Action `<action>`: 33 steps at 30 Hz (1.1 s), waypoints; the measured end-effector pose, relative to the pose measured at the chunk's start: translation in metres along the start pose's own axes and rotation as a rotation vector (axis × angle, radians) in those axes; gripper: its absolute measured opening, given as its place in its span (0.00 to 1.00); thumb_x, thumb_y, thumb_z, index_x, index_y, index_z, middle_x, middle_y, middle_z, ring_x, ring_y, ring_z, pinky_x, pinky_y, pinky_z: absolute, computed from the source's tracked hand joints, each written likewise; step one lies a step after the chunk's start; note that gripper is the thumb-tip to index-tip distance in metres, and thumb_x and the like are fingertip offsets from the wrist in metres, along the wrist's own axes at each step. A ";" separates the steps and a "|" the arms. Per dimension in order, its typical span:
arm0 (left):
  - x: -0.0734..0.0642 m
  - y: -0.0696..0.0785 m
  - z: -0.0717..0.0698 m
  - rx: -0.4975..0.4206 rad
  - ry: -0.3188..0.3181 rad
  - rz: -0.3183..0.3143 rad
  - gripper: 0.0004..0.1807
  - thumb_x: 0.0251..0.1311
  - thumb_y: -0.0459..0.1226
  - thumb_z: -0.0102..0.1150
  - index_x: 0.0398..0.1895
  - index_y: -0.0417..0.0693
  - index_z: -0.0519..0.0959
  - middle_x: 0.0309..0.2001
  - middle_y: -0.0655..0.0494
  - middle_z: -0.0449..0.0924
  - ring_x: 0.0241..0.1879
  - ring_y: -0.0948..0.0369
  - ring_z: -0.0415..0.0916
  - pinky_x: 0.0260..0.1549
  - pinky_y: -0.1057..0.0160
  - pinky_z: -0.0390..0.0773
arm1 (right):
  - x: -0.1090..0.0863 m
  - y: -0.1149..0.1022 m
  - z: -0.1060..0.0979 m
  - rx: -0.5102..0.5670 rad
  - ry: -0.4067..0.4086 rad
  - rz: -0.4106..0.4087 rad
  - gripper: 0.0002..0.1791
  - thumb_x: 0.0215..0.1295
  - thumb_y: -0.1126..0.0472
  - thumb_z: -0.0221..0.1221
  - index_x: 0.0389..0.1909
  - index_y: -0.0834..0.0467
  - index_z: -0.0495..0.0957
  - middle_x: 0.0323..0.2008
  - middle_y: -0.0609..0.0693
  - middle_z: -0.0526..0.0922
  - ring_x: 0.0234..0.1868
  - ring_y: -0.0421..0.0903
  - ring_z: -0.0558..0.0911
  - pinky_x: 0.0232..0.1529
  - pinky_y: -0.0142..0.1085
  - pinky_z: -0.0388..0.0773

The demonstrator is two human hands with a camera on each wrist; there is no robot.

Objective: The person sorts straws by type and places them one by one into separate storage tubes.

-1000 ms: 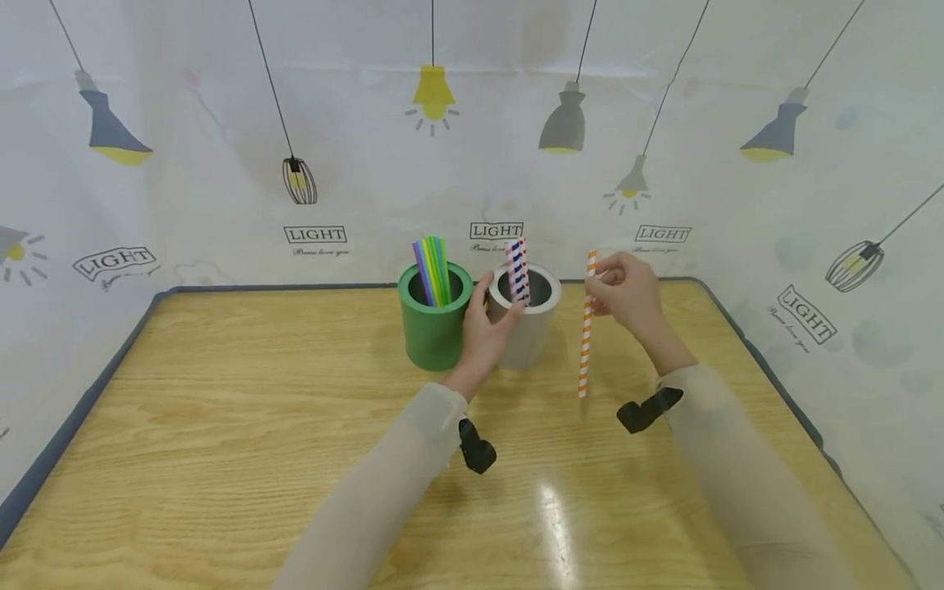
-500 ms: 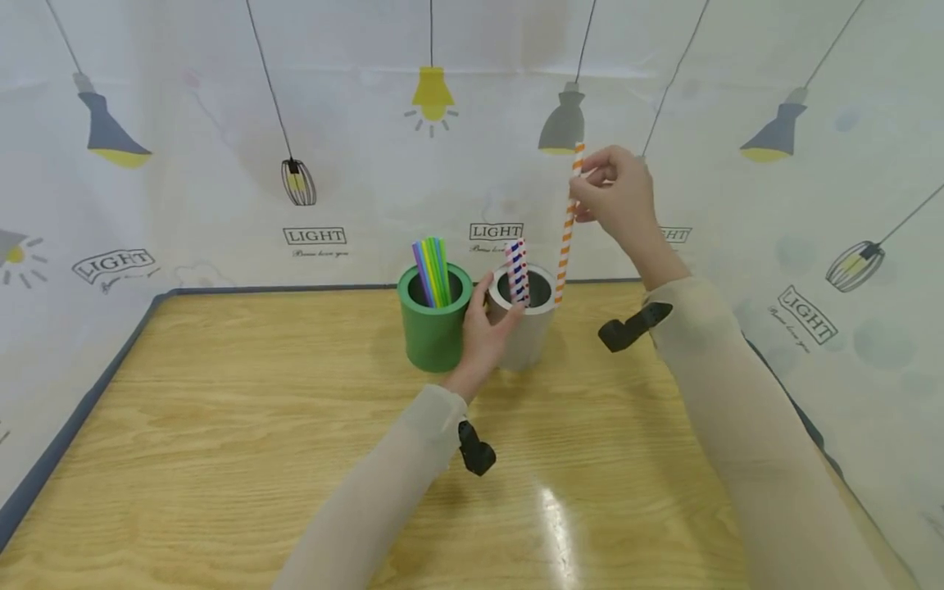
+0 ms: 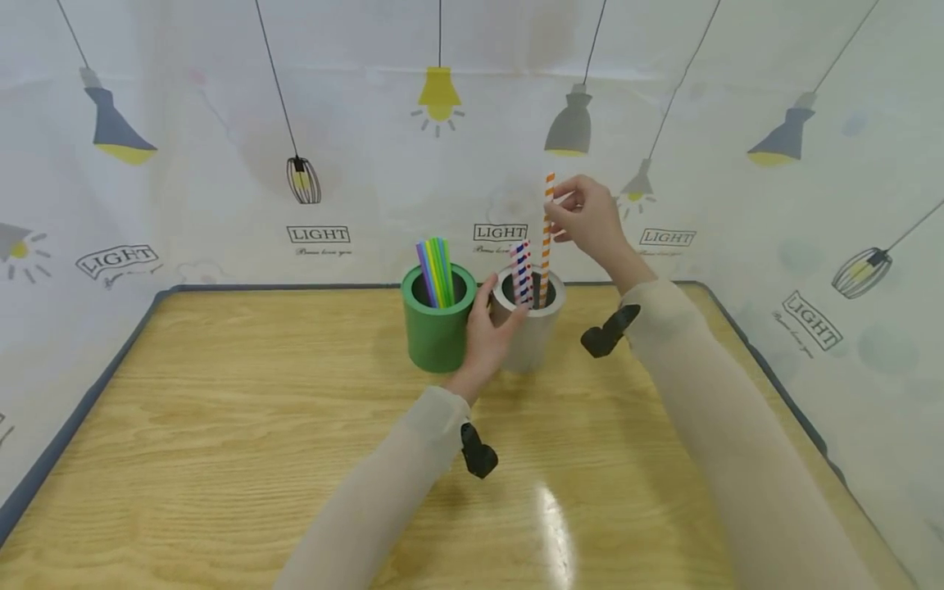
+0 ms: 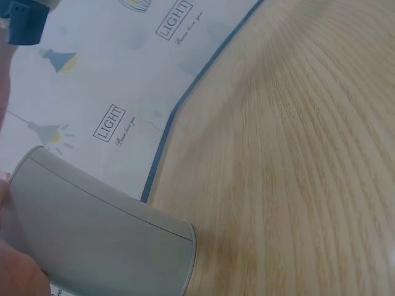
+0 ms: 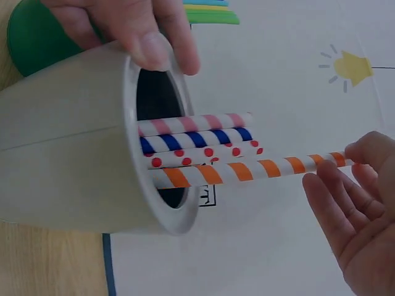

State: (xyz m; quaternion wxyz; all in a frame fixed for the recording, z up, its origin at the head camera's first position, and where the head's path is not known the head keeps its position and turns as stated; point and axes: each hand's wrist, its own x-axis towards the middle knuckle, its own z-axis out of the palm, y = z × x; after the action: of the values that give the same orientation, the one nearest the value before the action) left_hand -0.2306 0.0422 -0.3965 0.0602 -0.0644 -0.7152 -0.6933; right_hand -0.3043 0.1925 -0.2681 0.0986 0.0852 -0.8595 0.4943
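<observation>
An orange-and-white striped paper straw is pinched near its top between the thumb and fingers of my right hand. Its lower end is inside the mouth of the light grey cup, as the right wrist view shows. Beside it in that cup stand a pink-striped straw, a blue-striped straw and a red-dotted straw. My left hand holds the grey cup at its left side, thumb and fingers spread about the rim. The left wrist view shows the cup's outer wall.
Immediately left of the grey cup is a green cup holding several plain coloured straws. Both cups stand on a wood-grain table. A pale backdrop printed with lamps rises behind and at the sides.
My right hand has lifted the orange-striped straw from right of the grey cup, carried it left and lowered its end into the cup. My left hand has stayed on the cup.
</observation>
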 end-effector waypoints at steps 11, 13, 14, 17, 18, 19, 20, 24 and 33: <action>-0.001 0.001 0.009 -0.006 0.013 0.004 0.36 0.57 0.38 0.60 0.68 0.48 0.56 0.66 0.50 0.58 0.65 0.55 0.55 0.62 0.57 0.58 | -0.017 0.035 0.006 -0.018 -0.095 0.147 0.16 0.64 0.60 0.55 0.48 0.66 0.69 0.36 0.63 0.79 0.32 0.55 0.81 0.31 0.42 0.82; -0.001 0.002 0.009 -0.008 0.019 0.005 0.36 0.57 0.37 0.60 0.68 0.46 0.56 0.66 0.49 0.59 0.64 0.55 0.55 0.62 0.58 0.59 | -0.019 0.038 0.009 -0.023 -0.110 0.172 0.16 0.64 0.60 0.55 0.47 0.66 0.69 0.36 0.62 0.79 0.30 0.52 0.81 0.31 0.41 0.82; -0.001 0.002 0.009 -0.010 0.020 0.005 0.36 0.57 0.36 0.60 0.68 0.46 0.56 0.66 0.49 0.59 0.64 0.55 0.55 0.62 0.58 0.59 | -0.020 0.040 0.010 -0.027 -0.118 0.187 0.16 0.63 0.60 0.56 0.47 0.66 0.69 0.36 0.62 0.79 0.29 0.50 0.81 0.31 0.40 0.82; 0.000 0.002 0.007 -0.008 0.033 0.002 0.37 0.57 0.36 0.60 0.68 0.45 0.56 0.66 0.49 0.59 0.64 0.56 0.55 0.62 0.58 0.59 | -0.022 0.043 0.015 -0.056 -0.132 0.213 0.15 0.63 0.60 0.57 0.46 0.66 0.70 0.35 0.60 0.79 0.28 0.46 0.80 0.30 0.36 0.82; 0.000 0.002 0.007 -0.006 0.034 0.001 0.37 0.57 0.36 0.60 0.68 0.46 0.56 0.66 0.50 0.58 0.64 0.56 0.55 0.62 0.58 0.59 | -0.022 0.043 0.017 -0.070 -0.132 0.216 0.15 0.62 0.60 0.57 0.45 0.66 0.71 0.35 0.60 0.79 0.28 0.45 0.80 0.30 0.35 0.81; 0.001 0.002 0.007 -0.005 0.035 -0.001 0.37 0.57 0.37 0.60 0.68 0.46 0.56 0.66 0.50 0.58 0.64 0.56 0.55 0.62 0.58 0.59 | -0.022 0.044 0.018 -0.078 -0.132 0.215 0.15 0.62 0.60 0.58 0.45 0.66 0.71 0.34 0.60 0.79 0.28 0.46 0.80 0.30 0.35 0.81; 0.001 0.002 0.006 -0.002 0.036 -0.006 0.37 0.57 0.37 0.60 0.68 0.47 0.56 0.66 0.50 0.58 0.64 0.56 0.55 0.62 0.58 0.58 | -0.022 0.044 0.019 -0.091 -0.127 0.210 0.15 0.61 0.60 0.58 0.44 0.66 0.72 0.34 0.60 0.80 0.28 0.46 0.80 0.30 0.35 0.81; 0.002 0.004 0.007 -0.008 0.020 -0.025 0.37 0.58 0.38 0.59 0.69 0.48 0.55 0.67 0.51 0.56 0.65 0.56 0.53 0.63 0.59 0.57 | -0.021 0.044 0.020 -0.149 -0.134 0.203 0.16 0.59 0.60 0.60 0.43 0.67 0.74 0.34 0.60 0.80 0.27 0.47 0.79 0.29 0.35 0.79; -0.006 0.007 0.006 0.036 -0.005 -0.069 0.37 0.58 0.41 0.59 0.70 0.52 0.54 0.68 0.55 0.54 0.67 0.59 0.49 0.65 0.58 0.50 | -0.023 0.051 0.014 -0.166 -0.193 0.213 0.17 0.59 0.58 0.60 0.43 0.66 0.75 0.34 0.60 0.79 0.28 0.46 0.80 0.33 0.39 0.81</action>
State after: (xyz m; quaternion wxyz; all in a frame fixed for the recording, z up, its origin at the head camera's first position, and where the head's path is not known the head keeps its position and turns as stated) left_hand -0.2234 0.0486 -0.3907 0.0355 -0.0404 -0.7295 -0.6818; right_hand -0.2954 0.2070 -0.3233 -0.0309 0.0324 -0.9070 0.4189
